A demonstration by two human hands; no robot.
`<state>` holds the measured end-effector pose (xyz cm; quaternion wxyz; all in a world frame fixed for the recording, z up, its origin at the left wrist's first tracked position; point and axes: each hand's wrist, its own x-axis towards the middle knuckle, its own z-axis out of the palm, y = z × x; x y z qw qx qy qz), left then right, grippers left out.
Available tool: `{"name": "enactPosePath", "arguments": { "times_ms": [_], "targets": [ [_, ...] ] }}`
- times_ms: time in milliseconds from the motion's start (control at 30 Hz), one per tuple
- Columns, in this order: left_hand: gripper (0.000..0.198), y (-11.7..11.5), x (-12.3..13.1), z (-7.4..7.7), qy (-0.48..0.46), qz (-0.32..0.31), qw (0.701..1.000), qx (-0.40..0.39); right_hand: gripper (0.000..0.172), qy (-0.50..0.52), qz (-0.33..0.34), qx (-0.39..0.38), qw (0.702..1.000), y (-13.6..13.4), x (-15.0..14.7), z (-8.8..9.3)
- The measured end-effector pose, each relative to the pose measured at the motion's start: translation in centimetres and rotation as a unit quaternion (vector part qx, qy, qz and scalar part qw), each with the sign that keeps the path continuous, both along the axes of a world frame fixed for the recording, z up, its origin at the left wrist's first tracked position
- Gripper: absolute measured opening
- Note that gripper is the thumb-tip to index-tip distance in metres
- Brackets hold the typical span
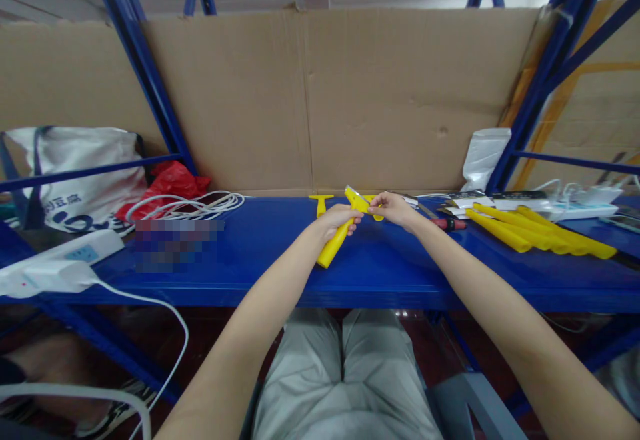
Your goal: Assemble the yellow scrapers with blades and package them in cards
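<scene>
My left hand point(341, 218) is closed round a yellow scraper handle point(331, 248), which slants down toward me over the blue shelf point(280, 267). My right hand point(394, 208) pinches the scraper's head point(361, 201), where a thin pale blade shows at the top. Both hands meet just above the shelf's middle. A second yellow T-shaped piece point(321, 203) lies flat on the shelf just behind my left hand.
Several yellow handles point(535, 230) and a red-handled screwdriver point(447, 224) lie to the right, with small white packets point(473, 200) and a power strip point(580, 210). Left side holds coiled white cable point(190, 205), a red bag point(167, 183), a white tote point(80, 173), another power strip point(65, 257). Cardboard backs the shelf.
</scene>
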<state>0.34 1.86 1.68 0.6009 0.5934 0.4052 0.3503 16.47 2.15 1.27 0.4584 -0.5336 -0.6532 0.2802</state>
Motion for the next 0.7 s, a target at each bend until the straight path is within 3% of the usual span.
{"name": "enactPosePath", "arguments": {
  "times_ms": [167,400,700],
  "targets": [
    [0.015,0.03,-0.11,0.12,-0.018,-0.007,1.000,-0.008,0.021,0.015,-0.034,-0.002,0.999,0.01,0.00,-0.11],
    [0.013,-0.03,-0.23,0.38,-0.047,-0.029,0.998,-0.028,0.025,0.187,0.082,-0.105,0.973,0.05,0.09,-0.31],
    [0.012,0.01,-0.27,0.38,-0.060,-0.040,0.997,-0.039,0.029,0.218,0.083,-0.096,0.968,0.04,0.19,-0.34]
  ]
}}
